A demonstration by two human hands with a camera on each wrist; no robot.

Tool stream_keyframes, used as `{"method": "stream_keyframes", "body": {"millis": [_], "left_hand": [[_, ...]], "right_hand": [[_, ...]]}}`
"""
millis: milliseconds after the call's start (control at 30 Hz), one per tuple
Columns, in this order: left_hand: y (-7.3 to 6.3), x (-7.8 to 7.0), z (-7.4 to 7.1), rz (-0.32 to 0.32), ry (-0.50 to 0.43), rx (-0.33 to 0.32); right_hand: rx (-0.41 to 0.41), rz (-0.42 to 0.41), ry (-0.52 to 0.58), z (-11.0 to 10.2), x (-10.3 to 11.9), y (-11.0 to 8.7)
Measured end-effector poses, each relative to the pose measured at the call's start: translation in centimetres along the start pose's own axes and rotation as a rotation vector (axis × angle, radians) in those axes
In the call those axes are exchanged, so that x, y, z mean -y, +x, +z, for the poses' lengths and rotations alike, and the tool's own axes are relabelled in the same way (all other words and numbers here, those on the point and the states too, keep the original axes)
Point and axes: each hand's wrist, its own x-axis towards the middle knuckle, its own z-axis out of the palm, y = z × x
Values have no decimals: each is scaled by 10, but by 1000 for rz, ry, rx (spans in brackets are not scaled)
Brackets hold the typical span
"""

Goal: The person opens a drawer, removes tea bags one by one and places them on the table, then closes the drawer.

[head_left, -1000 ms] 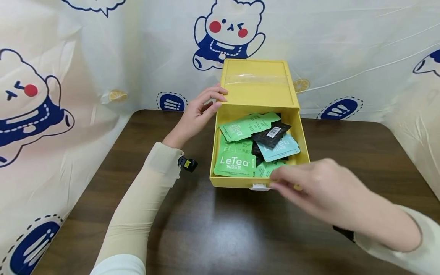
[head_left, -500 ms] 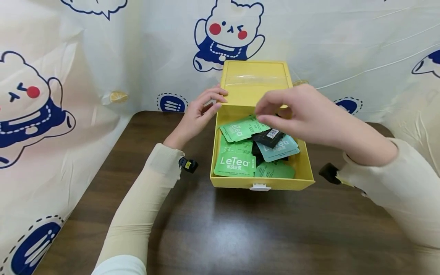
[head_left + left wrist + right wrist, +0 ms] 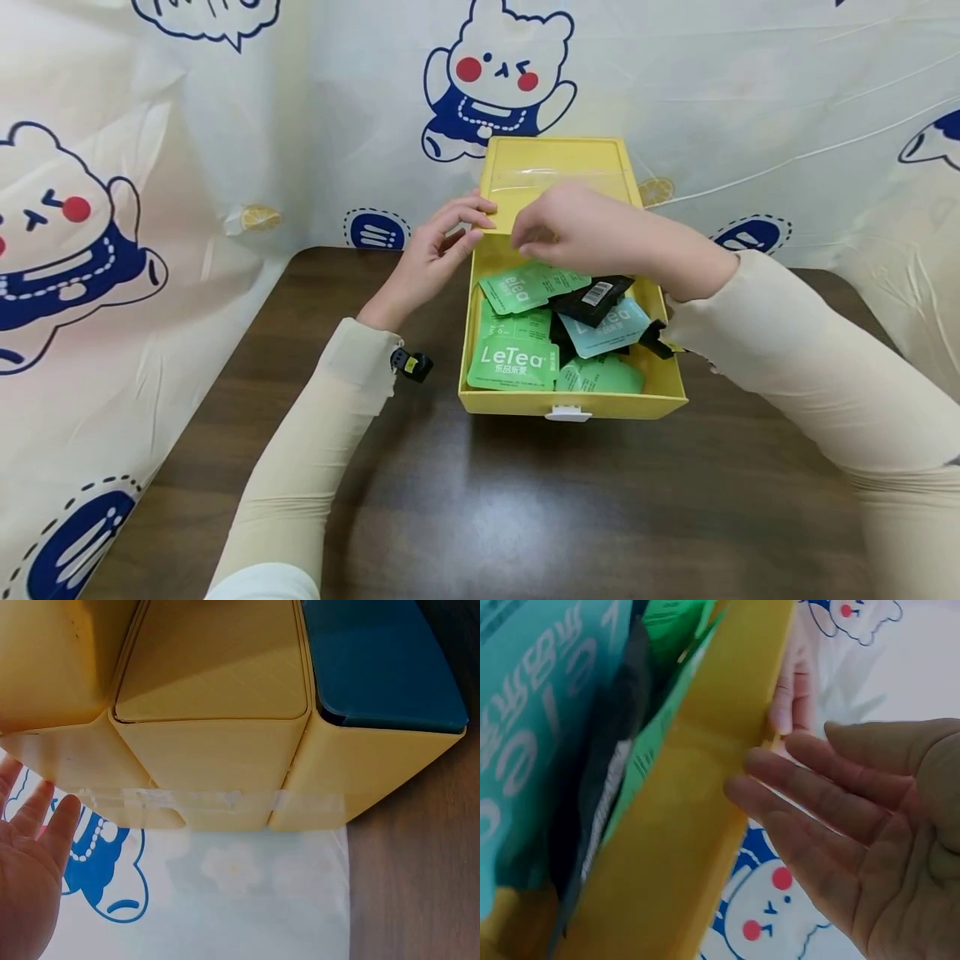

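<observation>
A yellow drawer [image 3: 576, 406] with a white handle is pulled out from a yellow box [image 3: 558, 158]. In it lie green LeTea sachets [image 3: 517, 362], a light blue sachet [image 3: 603, 325] and black sachets [image 3: 596, 302], one with a barcode label. My left hand [image 3: 438, 250] rests its fingers on the left side of the yellow box, near its front edge. Above the back of the drawer is my right hand [image 3: 592, 229], its fingers bent. The right wrist view shows this right hand [image 3: 855, 817] with nothing in it, its fingertips by a yellow edge.
In the left wrist view, yellow compartments [image 3: 210, 761] stand side by side with clear tape across them, and one has a dark teal panel [image 3: 386, 667]. Below is the dark wooden table [image 3: 495, 508]. A patterned curtain [image 3: 697, 92] hangs behind and at the sides.
My right hand has gone from the drawer's front right corner up and back over the sachets to the rear of the drawer. My left hand stays at the box's side.
</observation>
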Motion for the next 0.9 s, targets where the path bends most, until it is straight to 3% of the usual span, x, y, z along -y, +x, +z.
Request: {"method": "stream_keyframes", "body": {"millis": [233, 400, 900], "left_hand": [[0, 1, 2, 17, -12, 3], [0, 1, 3, 15, -17, 0], [0, 1, 1, 1, -11, -7]], "right_hand": [[203, 72, -44, 21, 3, 12], [300, 104, -80, 35, 5, 18], [304, 138, -138, 35, 8, 20]]}}
